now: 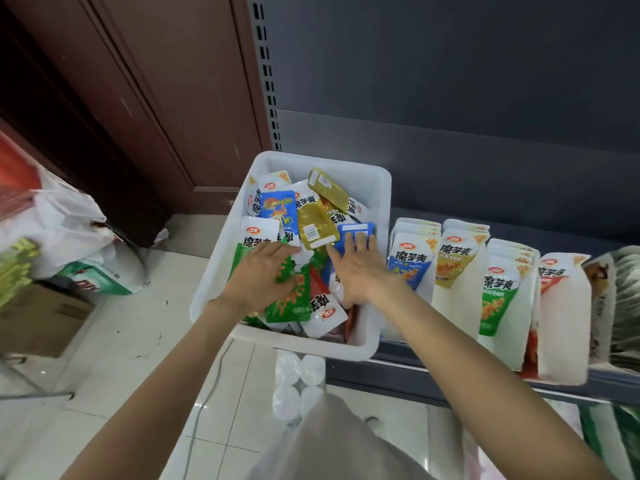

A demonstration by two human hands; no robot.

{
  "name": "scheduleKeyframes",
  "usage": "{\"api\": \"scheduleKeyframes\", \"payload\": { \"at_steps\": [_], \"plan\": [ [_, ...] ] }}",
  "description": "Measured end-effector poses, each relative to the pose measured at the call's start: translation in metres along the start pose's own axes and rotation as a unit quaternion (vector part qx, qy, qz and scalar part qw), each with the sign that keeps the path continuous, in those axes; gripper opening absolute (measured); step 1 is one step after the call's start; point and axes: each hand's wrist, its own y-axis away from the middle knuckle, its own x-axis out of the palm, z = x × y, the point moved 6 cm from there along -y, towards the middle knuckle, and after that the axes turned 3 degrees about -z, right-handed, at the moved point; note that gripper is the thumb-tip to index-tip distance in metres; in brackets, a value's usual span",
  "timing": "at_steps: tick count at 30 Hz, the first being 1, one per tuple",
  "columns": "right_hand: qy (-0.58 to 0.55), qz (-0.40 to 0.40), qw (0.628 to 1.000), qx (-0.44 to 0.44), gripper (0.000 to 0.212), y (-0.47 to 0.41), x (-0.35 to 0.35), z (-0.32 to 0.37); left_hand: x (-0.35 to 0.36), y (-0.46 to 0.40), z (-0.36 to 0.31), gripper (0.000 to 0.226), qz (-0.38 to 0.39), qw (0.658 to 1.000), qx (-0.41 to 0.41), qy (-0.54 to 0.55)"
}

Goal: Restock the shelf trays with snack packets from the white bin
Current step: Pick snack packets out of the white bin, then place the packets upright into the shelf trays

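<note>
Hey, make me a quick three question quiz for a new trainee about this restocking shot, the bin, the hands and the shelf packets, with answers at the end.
1. True or false: both the left hand and the right hand are inside the white bin.
2. Multiple choice: the shelf row right next to the bin has a front packet that is A) blue, B) red, C) black.
3. Fill in: the right hand's fingertips lie on a ____ packet.

Key
1. True; both lie flat, fingers spread, on the loose packets.
2. A; yellow, green and red rows follow to its right.
3. Blue.
</note>
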Motion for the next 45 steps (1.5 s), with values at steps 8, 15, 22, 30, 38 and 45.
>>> {"api": "scheduleKeyframes", "payload": {
  "at_steps": [8,15,22,30,38,45],
  "plan": [
    [0.012,-0.116,0.993,-0.010,0.035,0.005,-0.011,0.018,0.018,-0.009,-0.002,0.061,0.049,0.994,-0.005,-0.098],
    [-0.022,-0.281,0.959,-0.002,0.018,0.029,-0.057,0.004,0.011,-0.005,-0.004,0.078,-0.003,1.000,-0.005,0.004],
    [-0.511,-0.374,0.766,0.109,0.014,0.075,-0.084,-0.083,-0.029,-0.007,-0.048,0.061,-0.029,0.942,-0.016,0.334],
    [-0.580,-0.278,0.756,0.120,0.019,0.117,-0.041,-0.122,-0.009,-0.016,-0.097,0.020,-0.006,0.950,-0.007,0.312],
    [-0.335,-0.454,0.797,0.215,0.012,0.165,-0.029,-0.156,0.020,-0.032,-0.161,0.017,-0.088,0.970,0.095,0.208],
    [-0.195,-0.447,0.861,0.143,0.012,0.141,-0.023,-0.131,0.035,-0.040,-0.145,0.026,-0.144,0.981,0.092,0.090]
  ]
}}
